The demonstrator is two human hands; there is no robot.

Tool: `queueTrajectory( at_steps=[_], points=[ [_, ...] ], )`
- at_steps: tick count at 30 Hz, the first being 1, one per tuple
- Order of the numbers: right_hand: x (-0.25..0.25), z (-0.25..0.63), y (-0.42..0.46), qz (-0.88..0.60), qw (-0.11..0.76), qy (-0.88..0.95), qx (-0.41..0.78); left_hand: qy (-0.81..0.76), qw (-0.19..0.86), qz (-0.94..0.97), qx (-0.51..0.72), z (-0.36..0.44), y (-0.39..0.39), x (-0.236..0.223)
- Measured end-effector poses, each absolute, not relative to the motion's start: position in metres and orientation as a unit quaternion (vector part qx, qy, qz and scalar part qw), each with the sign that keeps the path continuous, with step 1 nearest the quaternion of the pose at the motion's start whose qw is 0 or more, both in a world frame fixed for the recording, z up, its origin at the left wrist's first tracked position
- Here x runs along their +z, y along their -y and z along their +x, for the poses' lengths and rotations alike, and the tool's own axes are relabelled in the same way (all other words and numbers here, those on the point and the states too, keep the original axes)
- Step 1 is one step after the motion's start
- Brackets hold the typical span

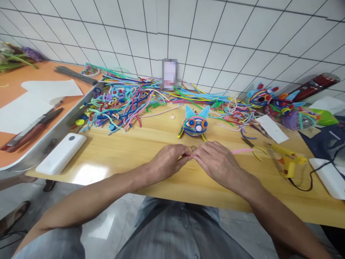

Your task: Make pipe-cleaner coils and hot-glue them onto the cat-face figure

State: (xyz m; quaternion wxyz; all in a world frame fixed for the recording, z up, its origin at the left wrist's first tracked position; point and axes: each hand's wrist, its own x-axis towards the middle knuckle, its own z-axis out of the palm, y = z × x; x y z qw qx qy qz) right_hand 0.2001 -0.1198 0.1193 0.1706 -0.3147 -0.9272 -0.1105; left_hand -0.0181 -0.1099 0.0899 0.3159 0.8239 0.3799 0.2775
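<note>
My left hand [168, 160] and my right hand [215, 160] meet fingertip to fingertip over the wooden table [129, 151]. Both pinch a small pipe cleaner piece [193, 149], with a little loop showing above the fingers and a yellow end by my left fingers. Just beyond the hands stands a pipe cleaner cat figure [195, 124] with blue ears and round coloured eyes. A pink pipe cleaner [242, 151] lies right of my right hand.
A heap of loose coloured pipe cleaners [126, 100] covers the table's back left. A white power bank [61, 153] lies front left. A yellow glue gun [288, 161] with a black cord, pliers [249, 143] and more finished figures [272, 102] are on the right. An orange table [16, 79] holds paper and scissors.
</note>
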Motion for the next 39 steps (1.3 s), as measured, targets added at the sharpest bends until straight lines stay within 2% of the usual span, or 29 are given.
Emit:
queueTrajectory(
  at_steps=[5,13,16,19,25,29,31,34,37,39],
  points=[
    [0.117,0.203,0.117,-0.318,0.18,0.929,-0.059,-0.364,0.347,0.818,0.279,-0.02,0.109,0.086],
    [0.106,0.201,0.123,-0.372,0.31,0.863,0.144,-0.369,0.61,0.602,0.36,-0.017,0.119,0.08],
    [0.1,0.194,0.128,-0.4,0.354,0.826,0.181,-0.375,0.681,0.502,0.379,-0.011,0.124,0.073],
    [0.094,0.191,0.129,-0.426,0.359,0.809,0.187,-0.392,0.653,0.519,0.388,-0.01,0.124,0.067],
    [0.091,0.198,0.123,-0.406,0.279,0.864,0.104,-0.374,0.361,0.799,0.304,-0.02,0.111,0.071],
    [0.098,0.199,0.118,-0.397,0.252,0.881,0.06,-0.359,0.261,0.872,0.205,-0.02,0.104,0.077],
    [0.101,0.2,0.117,-0.409,0.264,0.868,0.092,-0.358,0.265,0.868,0.219,-0.017,0.103,0.076],
    [0.099,0.199,0.117,-0.443,0.31,0.823,0.172,-0.353,0.324,0.814,0.328,-0.013,0.103,0.071],
    [0.09,0.193,0.119,-0.48,0.362,0.755,0.262,-0.359,0.418,0.714,0.431,-0.007,0.106,0.064],
    [0.083,0.189,0.119,-0.494,0.388,0.705,0.33,-0.372,0.512,0.625,0.457,-0.004,0.108,0.061]
  ],
)
